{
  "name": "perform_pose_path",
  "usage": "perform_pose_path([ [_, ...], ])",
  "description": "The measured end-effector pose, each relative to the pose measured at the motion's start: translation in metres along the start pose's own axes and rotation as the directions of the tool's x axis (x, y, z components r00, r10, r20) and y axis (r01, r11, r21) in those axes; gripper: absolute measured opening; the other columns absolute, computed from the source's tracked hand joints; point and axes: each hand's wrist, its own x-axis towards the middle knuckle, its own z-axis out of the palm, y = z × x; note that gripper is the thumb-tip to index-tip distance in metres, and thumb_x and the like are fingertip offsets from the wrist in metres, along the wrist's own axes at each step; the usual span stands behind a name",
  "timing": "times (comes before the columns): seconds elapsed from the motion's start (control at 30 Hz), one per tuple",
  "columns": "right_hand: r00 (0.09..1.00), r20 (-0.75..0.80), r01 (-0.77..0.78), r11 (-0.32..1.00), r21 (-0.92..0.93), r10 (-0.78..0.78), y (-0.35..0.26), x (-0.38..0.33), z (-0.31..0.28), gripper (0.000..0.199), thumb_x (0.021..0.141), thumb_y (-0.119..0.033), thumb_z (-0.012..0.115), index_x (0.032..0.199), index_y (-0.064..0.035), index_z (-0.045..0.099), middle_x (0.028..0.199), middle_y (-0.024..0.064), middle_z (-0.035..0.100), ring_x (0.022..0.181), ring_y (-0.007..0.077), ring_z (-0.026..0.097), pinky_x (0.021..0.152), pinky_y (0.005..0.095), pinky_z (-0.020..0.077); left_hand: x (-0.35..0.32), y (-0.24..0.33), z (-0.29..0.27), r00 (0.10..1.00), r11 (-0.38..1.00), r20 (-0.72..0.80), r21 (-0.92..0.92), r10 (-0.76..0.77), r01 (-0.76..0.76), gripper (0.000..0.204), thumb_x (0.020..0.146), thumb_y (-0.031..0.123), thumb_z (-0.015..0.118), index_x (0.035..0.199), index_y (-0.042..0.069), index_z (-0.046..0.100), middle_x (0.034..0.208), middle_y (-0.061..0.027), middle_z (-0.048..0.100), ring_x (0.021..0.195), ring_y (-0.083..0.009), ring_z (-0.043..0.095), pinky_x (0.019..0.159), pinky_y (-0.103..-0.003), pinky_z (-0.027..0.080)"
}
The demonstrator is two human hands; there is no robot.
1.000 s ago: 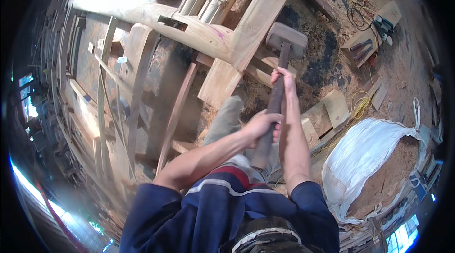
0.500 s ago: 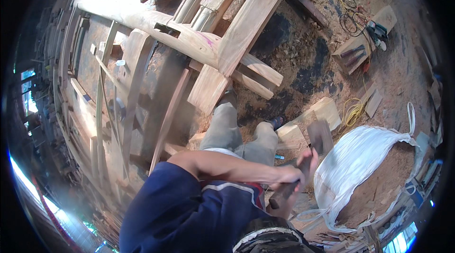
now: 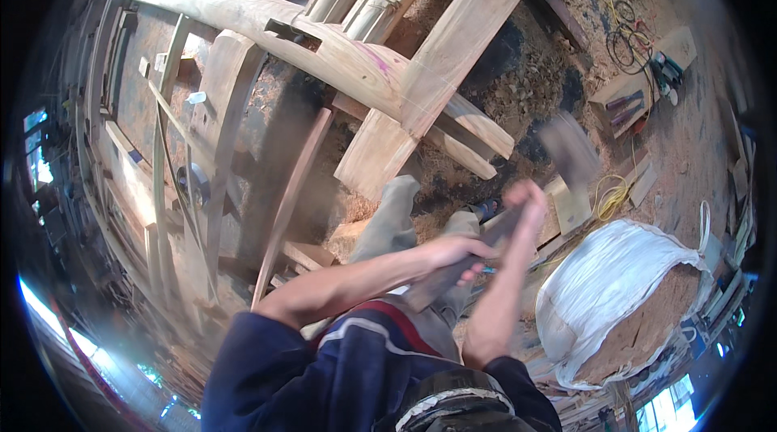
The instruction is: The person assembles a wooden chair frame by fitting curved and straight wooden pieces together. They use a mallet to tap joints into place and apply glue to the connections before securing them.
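Both my hands are closed round the dark handle of a large wooden mallet, whose blocky head is smeared by motion. My left hand grips nearer the butt of the handle. My right hand holds it higher up, closer to the head. In front of my knees a flat squared beam crosses a long rounded post. Two prongs of pale wood stick out past the beam on the right. A slot is cut in the post, and pink marks show beside the beam.
An open white sack of sawdust stands at the right. Behind it lie a coiled yellow cord and a wood block with chisels and a power tool on it. Long boards fill the left. Shavings cover the ground.
The mallet has swung up and forward, away from my body, with both hands still on its handle. My view has shifted slightly, so the timbers appear moved.
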Motion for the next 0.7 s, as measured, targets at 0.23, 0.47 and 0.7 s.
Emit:
perform_pose_path([
  [0.23, 0.84, 0.434, -0.454, 0.861, 0.231, 0.326, 0.027, 0.077, 0.015, 0.02, 0.102, -0.021, 0.059, 0.106, -0.0016, 0.057, 0.077, 0.0057, 0.06, 0.061, 0.0153, 0.058, 0.06, 0.0308, 0.0527, 0.028, -0.018, 0.057, 0.95, 0.93, -0.219, -0.246, 0.223, -0.275, 0.019, 0.103, 0.025, 0.061, 0.106, 0.01, 0.049, 0.078, -0.0011, 0.058, 0.059, -0.0109, 0.057, 0.053, -0.031, 0.052],
  [0.47, 0.751, 0.609, -0.632, 0.546, 0.55, 0.256, 0.04, -0.006, -0.125, 0.035, 0.102, -0.017, 0.061, 0.127, 0.0058, 0.054, 0.087, 0.0054, 0.061, 0.072, 0.0135, 0.06, 0.064, 0.0287, 0.0559, 0.043, -0.115, 0.138, 0.956, 0.981, -0.259, -0.101, 0.135, -0.166, 0.026, 0.099, 0.019, 0.064, 0.11, 0.006, 0.044, 0.08, -0.0078, 0.059, 0.057, -0.0176, 0.063, 0.05, -0.035, 0.055],
  [0.7, 0.864, 0.424, -0.504, 0.463, 0.729, 0.273, 0.0, -0.116, -0.263, 0.019, 0.101, -0.013, 0.062, 0.095, -0.0029, 0.048, 0.078, 0.0025, 0.05, 0.068, 0.0142, 0.055, 0.065, 0.0287, 0.0562, 0.068, -0.179, 0.195, 0.996, 0.99, -0.018, -0.111, -0.089, 0.086, 0.019, 0.099, 0.019, 0.061, 0.1, 0.002, 0.056, 0.076, -0.008, 0.061, 0.061, -0.0185, 0.063, 0.057, -0.036, 0.054],
])
